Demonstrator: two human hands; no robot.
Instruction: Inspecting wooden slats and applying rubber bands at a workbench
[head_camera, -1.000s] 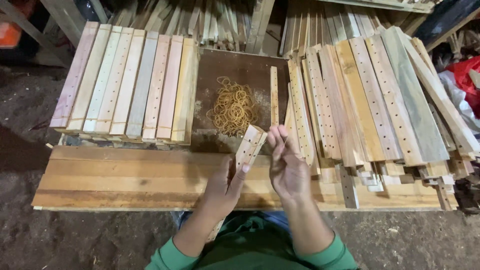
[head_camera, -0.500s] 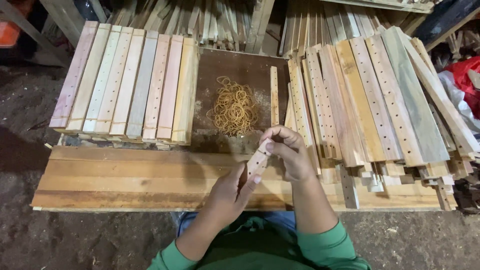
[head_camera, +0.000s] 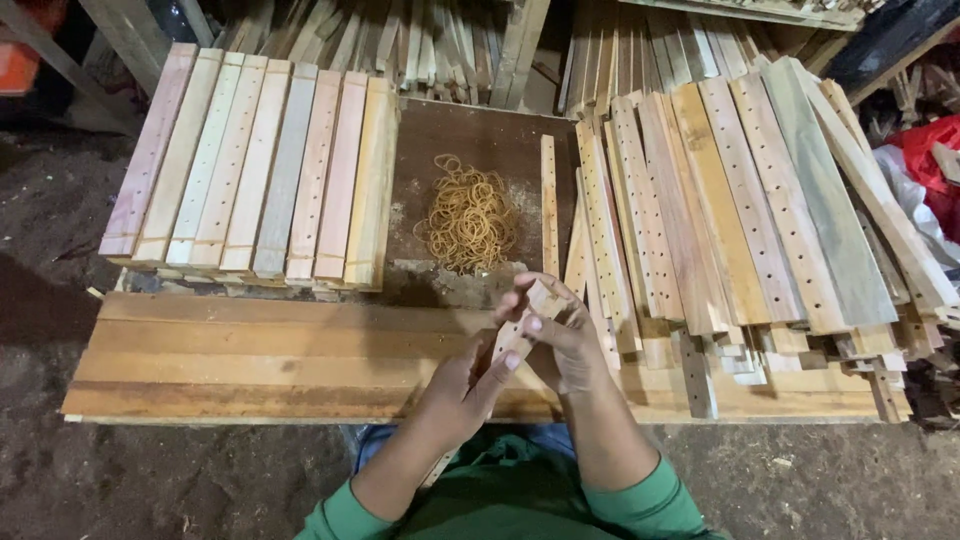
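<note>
A bundle of wooden slats (head_camera: 520, 335) is held above the desk (head_camera: 250, 365).
It is clamped by fingers of both the left hand (head_camera: 455, 385) and right hand (head_camera: 560, 335); rubber bands (head_camera: 470, 220) lie beyond.

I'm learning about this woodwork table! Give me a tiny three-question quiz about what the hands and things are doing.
1. True or false: both hands hold the same bundle of wooden slats.
2. What lies in a loose heap on the brown board beyond the hands?
A. nails
B. rubber bands
C. screws
3. Fill in: the neat row of drilled slats lies on the person's ____ side.

Key:
1. True: left hand and right hand both grip it.
2. B: rubber bands.
3. Left.
</note>
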